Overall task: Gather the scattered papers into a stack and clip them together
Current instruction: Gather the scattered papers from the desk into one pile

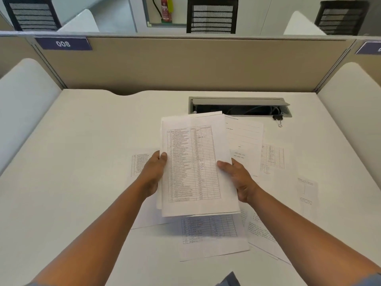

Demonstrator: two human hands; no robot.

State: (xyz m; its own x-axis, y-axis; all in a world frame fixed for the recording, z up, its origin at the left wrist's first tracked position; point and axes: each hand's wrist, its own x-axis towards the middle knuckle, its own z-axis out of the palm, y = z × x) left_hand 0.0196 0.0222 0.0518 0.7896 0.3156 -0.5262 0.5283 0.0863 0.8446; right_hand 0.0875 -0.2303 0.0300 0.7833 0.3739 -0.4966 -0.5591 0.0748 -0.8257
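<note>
I hold a small stack of papers (195,162) above the white desk (82,162), its top sheet printed with a table. My left hand (153,172) grips the stack's left edge and my right hand (239,178) grips its right edge, thumbs on top. Several loose sheets lie scattered on the desk beneath and around it: a form sheet (245,141) behind the stack, a table sheet (272,155) at the right, a sheet (307,190) further right, a table sheet (210,234) in front and a sheet (138,164) at the left. A black binder clip (278,118) lies near the cable tray.
An open cable tray (239,106) with wires is set into the desk at the back. Beige partition walls (185,62) with a label 008 close the back, and white side panels (24,100) flank the desk. Office chairs stand beyond the partition.
</note>
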